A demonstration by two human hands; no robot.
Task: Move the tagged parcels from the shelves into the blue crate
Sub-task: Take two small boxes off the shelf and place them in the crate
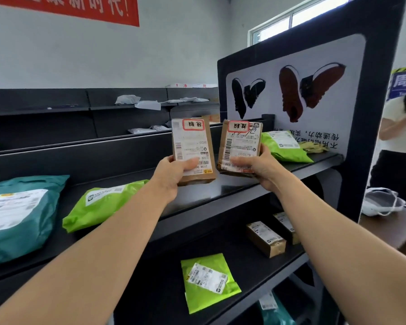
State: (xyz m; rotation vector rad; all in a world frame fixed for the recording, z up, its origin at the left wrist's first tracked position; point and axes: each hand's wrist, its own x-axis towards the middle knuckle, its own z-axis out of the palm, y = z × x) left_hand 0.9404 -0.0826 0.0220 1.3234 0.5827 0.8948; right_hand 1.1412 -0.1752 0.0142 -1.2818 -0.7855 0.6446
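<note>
While both arms reach over the upper shelf point(244, 186), a person holds up two brown parcels side by side, each bearing a red-bordered tag at its top. Seen from the head camera, the left hand point(174, 177) has its fingers point(190, 164) closed round the lower end of the left parcel point(191, 148), thumb across the label; the right hand point(258, 170) clamps the bottom of the right parcel point(242, 146) the same way. Both parcels are lifted clear of the shelf, upright, near each other but apart. Untagged green bags point(103, 202) and a teal bag point(21, 214) lie on that shelf; more boxes point(265, 238) sit on the shelf below. The blue crate is not in view.

Risks from here appear modest: each parcel is pinched only at one end, so a quick turn toward the crate could let one tilt and slip. Another person point(399, 137) stands close at right, and a swing that way could clip them or the shelf's end panel point(361, 160).
</note>
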